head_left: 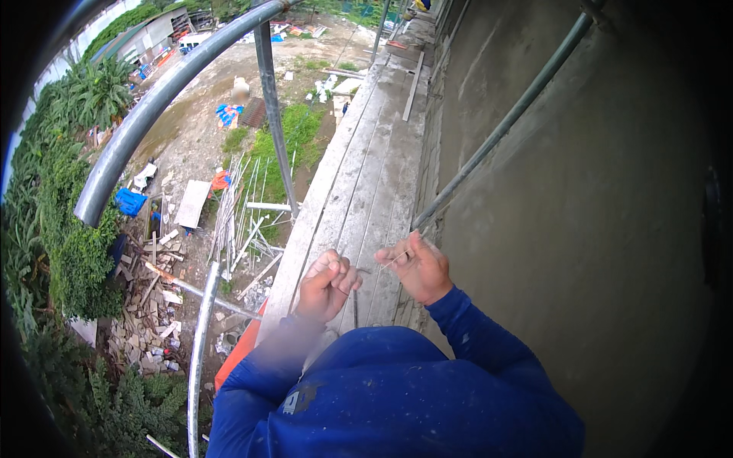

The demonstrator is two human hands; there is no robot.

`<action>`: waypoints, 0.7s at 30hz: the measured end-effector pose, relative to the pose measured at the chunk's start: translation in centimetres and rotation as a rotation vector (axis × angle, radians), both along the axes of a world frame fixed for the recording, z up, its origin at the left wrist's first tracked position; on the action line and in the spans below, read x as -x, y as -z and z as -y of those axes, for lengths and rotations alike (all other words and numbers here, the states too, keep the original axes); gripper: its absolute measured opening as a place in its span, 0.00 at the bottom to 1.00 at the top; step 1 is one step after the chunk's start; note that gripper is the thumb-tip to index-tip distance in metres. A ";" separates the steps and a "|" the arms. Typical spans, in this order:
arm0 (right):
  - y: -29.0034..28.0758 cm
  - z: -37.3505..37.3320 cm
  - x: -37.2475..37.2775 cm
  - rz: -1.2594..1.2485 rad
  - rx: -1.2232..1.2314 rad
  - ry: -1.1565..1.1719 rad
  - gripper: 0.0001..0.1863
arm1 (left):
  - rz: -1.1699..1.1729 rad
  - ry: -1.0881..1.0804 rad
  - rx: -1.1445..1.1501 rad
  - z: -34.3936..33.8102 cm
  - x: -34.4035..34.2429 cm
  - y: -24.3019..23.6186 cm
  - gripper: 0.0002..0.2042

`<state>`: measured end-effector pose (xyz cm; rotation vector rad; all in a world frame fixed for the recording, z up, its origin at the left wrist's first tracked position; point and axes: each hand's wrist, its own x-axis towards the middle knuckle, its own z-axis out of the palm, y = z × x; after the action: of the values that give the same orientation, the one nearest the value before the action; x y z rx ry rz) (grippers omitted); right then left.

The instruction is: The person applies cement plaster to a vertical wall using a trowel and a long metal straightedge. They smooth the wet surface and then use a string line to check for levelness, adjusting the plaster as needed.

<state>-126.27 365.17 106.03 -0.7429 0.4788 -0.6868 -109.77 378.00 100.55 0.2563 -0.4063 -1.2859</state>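
A thin, pale length of wire [393, 261] stretches between two bare hands held chest-high above a grey wooden scaffold walkway [366, 183]. The right hand [418, 267] pinches one end between fingertips; the left hand [327, 284] is curled into a fist around the other. With only a grey metal guardrail [153, 103] beside a long drop to the rubble-strewn ground [191, 153], a loosened pinch would likely lose the wire over the edge.
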 end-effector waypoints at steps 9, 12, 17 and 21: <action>0.5 -1.0 0.0 0.024 -0.098 0.052 0.20 | 0.021 -0.013 -0.038 -0.6 -1.4 0.3 0.09; -0.3 0.0 0.2 0.075 -0.062 0.099 0.21 | 0.029 -0.043 -0.051 -1.6 -2.3 1.2 0.09; -0.1 0.7 0.9 0.057 -0.012 0.066 0.22 | 0.074 -0.079 -0.082 -2.8 -2.8 1.3 0.10; 0.3 1.4 1.4 0.019 0.033 -0.008 0.23 | 0.066 -0.070 -0.082 -2.6 -3.2 1.5 0.09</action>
<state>-127.68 363.77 105.71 -0.7684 0.4482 -0.6950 -106.59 380.62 99.08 0.3799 -0.3982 -1.2296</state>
